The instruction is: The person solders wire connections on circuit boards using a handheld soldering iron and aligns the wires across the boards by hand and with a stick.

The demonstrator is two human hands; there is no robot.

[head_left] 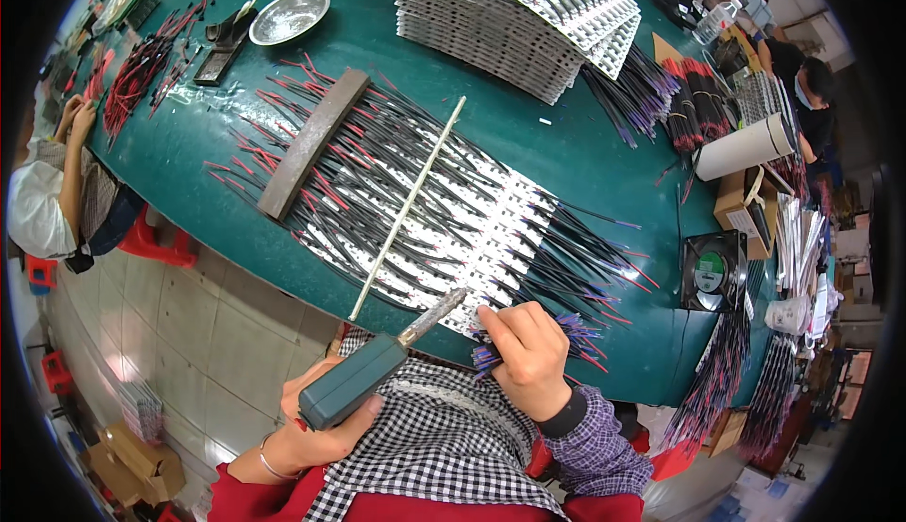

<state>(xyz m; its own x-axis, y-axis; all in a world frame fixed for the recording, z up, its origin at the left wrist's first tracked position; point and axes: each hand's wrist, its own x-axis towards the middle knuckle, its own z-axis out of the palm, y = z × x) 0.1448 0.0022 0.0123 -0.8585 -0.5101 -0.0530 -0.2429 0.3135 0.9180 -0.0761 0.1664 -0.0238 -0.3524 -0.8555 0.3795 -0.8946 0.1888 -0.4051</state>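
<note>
Bright, even light – sharp centre (fisheye-bent edges).

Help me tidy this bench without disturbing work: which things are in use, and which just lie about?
In use: soldering iron in left hand; wire bundle in right hand; white strips; metal bar; thin rod.
Lying about: steel bowl; stacked strips; small fan; paper roll.

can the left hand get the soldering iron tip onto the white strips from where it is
Probably yes. The left hand grips the soldering iron with its tip already at the near edge of the white strips. Nothing lies between them; the right hand sits just to the side, holding wires.
</note>
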